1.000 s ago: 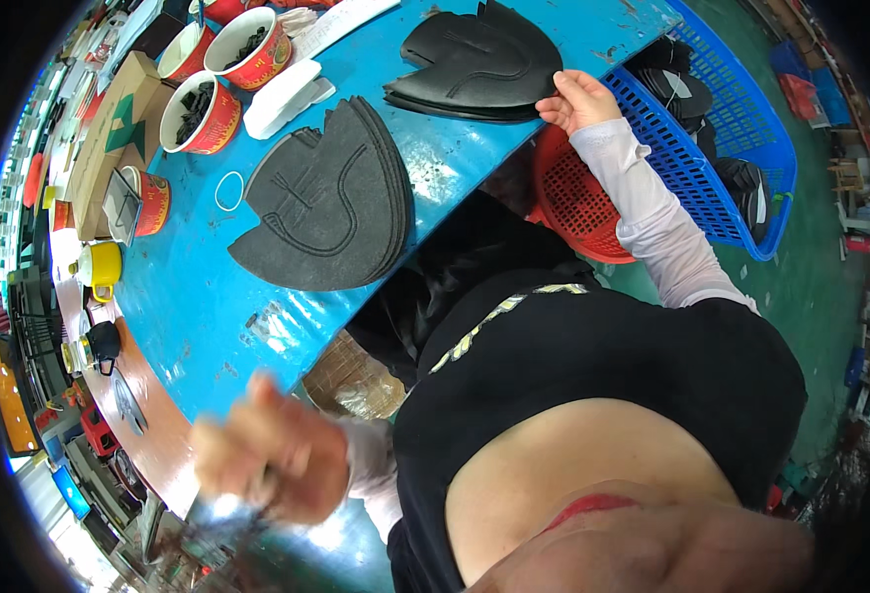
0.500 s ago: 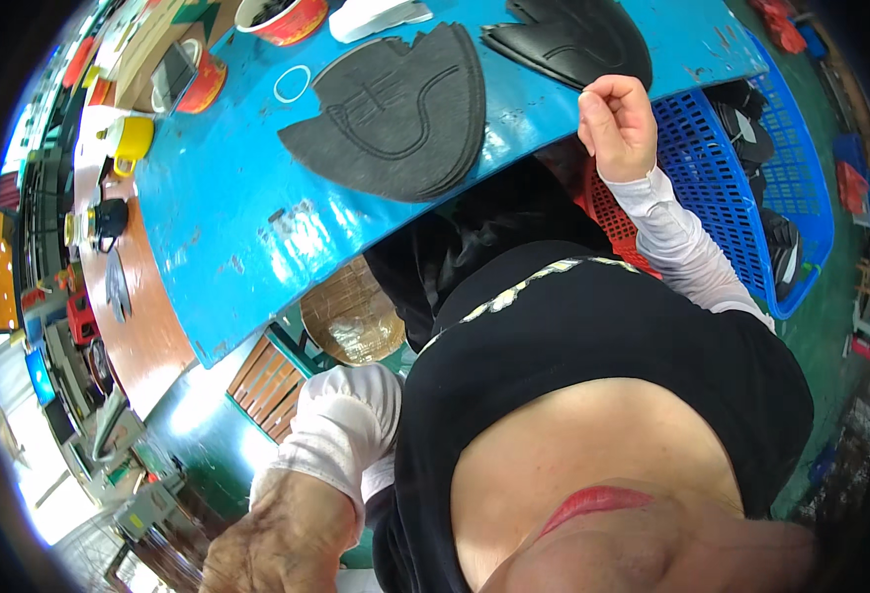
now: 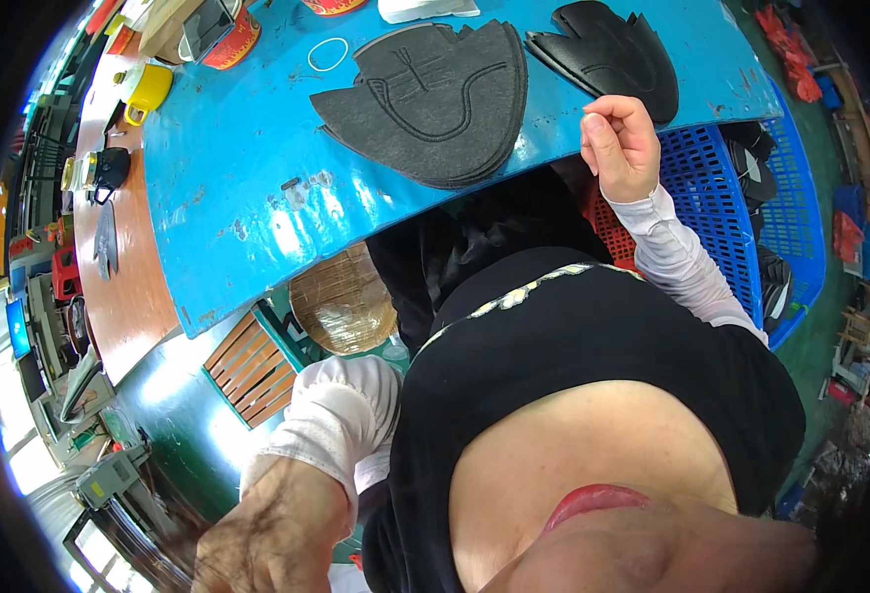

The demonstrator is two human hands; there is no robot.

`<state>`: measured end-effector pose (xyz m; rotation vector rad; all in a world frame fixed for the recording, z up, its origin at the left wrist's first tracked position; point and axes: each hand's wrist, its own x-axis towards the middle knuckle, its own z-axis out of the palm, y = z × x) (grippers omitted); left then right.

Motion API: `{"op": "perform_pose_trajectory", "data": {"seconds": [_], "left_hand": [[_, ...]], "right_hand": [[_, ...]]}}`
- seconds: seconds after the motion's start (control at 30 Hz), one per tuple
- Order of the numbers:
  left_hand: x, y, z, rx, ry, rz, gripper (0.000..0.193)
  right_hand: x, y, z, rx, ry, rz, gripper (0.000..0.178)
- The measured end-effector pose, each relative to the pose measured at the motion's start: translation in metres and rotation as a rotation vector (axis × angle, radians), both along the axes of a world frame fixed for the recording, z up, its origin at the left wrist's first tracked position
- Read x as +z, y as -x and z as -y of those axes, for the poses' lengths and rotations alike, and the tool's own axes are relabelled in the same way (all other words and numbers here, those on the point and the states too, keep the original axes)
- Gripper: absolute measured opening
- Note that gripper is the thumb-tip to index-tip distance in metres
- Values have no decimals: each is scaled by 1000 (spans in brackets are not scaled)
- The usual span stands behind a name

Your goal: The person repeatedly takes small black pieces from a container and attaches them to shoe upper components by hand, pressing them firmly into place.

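Note:
My right hand (image 3: 621,148) hovers at the table's near edge, just in front of the smaller pile of black cut pieces (image 3: 613,59). Its fingers are curled in with the thumb against them; what they hold, if anything, is too small or hidden. My left hand (image 3: 269,534) is raised at the lower left, its back and wrist showing below a white sleeve, while its fingers are hidden beyond the picture's edge. A stack of dark grey, rounded shoe-upper pieces (image 3: 445,109) with stitched curved lines lies on the blue table (image 3: 227,217), with neither hand touching it.
On the table are a white ring (image 3: 327,54), a red paper tub (image 3: 233,44) and folded white paper (image 3: 425,10). A yellow container (image 3: 146,91) and scissors (image 3: 106,242) lie left. A blue basket (image 3: 806,217) holding dark shoes stands right; a wooden-slat stool (image 3: 252,368) is lower left.
The whole view has shifted a little, so the table and grey stack sit farther right and higher. Both hands keep nearly the same pose.

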<state>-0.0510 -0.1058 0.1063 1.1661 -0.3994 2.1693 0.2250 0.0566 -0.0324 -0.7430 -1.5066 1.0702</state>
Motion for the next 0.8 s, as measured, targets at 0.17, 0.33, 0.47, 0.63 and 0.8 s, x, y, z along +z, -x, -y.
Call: {"op": "perform_pose_trajectory", "data": {"seconds": [0.17, 0.33, 0.47, 0.63, 0.8], "left_hand": [[-1, -6, -8, -122, -25, 35, 19], [-7, -5, -11, -240, -72, 67, 20], [-11, -1, -36, -306, -135, 46, 20], [-78, -28, -90, -19, 854, -161, 25], [-93, -50, -94, 9, 940, -152, 22]], "right_hand": [[3, -3, -5, -20, 16, -2, 15], [3, -2, -5, 2, 20, -19, 15], [11, 10, -12, -37, -67, -101, 23], [61, 36, -9, 136, -193, 159, 25], [86, 66, -2, 336, -144, 275, 24]]}}
